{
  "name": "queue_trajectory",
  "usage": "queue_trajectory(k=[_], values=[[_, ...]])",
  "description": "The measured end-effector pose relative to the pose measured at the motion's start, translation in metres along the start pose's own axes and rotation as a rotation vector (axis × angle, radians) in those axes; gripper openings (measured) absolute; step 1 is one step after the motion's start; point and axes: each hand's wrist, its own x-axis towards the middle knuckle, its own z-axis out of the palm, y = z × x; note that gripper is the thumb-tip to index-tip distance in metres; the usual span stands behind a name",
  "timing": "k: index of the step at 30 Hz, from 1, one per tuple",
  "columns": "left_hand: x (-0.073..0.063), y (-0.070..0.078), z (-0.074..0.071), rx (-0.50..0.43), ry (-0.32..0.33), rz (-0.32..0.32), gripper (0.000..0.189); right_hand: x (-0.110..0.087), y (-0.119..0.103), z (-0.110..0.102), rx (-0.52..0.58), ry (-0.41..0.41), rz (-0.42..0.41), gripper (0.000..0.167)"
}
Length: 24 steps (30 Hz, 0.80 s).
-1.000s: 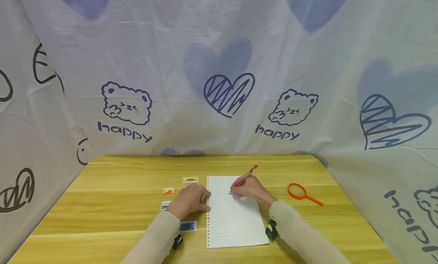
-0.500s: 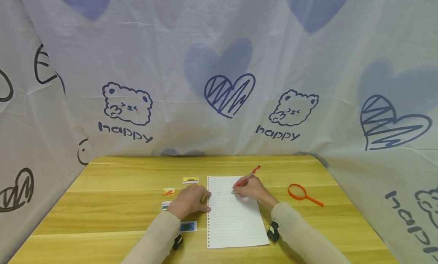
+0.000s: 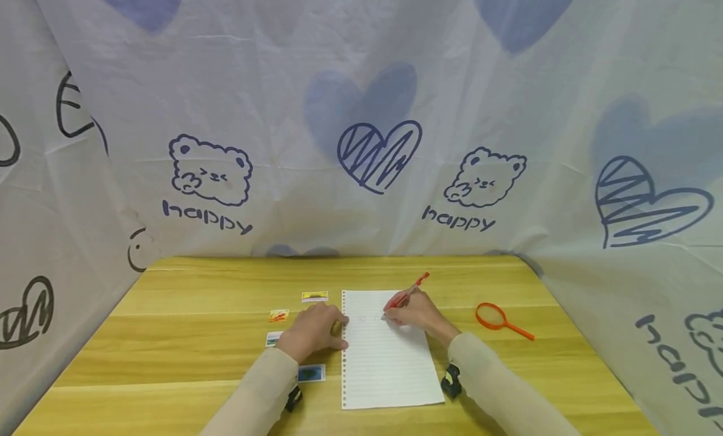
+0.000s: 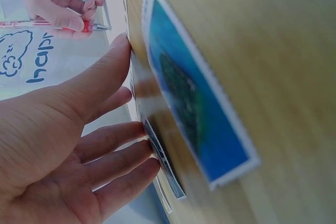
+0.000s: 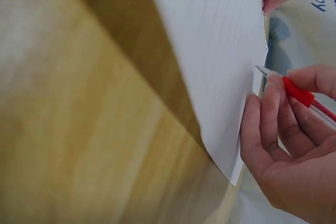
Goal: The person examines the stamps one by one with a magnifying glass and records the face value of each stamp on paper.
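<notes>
My right hand (image 3: 417, 312) pinches a red pen (image 3: 421, 278) with its tip down at the upper part of a white lined sheet (image 3: 390, 367). Small faint red marks show on the sheet left of the tip. In the right wrist view thumb and fingers close round the pen's red grip (image 5: 297, 92). The left hand (image 3: 312, 331) rests at the punched left edge of the sheet, thumb and forefinger touching it. Seen from the left wrist, its fingers are extended, and the lower fingertips overlap a small stamp (image 4: 164, 157). A blue stamp (image 4: 197, 100) lies beside that hand.
Left of the sheet on the wooden table (image 3: 186, 342) lie a yellow stamp (image 3: 314, 296), an orange one (image 3: 278, 315) and a partly covered green-and-white one (image 3: 273, 339). An orange magnifying glass (image 3: 518, 331) lies to the right. A printed cloth (image 3: 294, 172) hangs behind.
The right hand and pen have shifted slightly right along the line, and another faint mark shows left of the tip. The left hand has stayed in place.
</notes>
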Motion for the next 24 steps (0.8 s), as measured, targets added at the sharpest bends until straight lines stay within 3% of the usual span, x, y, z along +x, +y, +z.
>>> queue_trajectory(k=[24], values=[[-0.0001,0.0009,-0.0017,-0.008,-0.019,-0.017,0.050,0.0001,-0.0005,-0.0030,0.059,0.000,-0.002,0.005]])
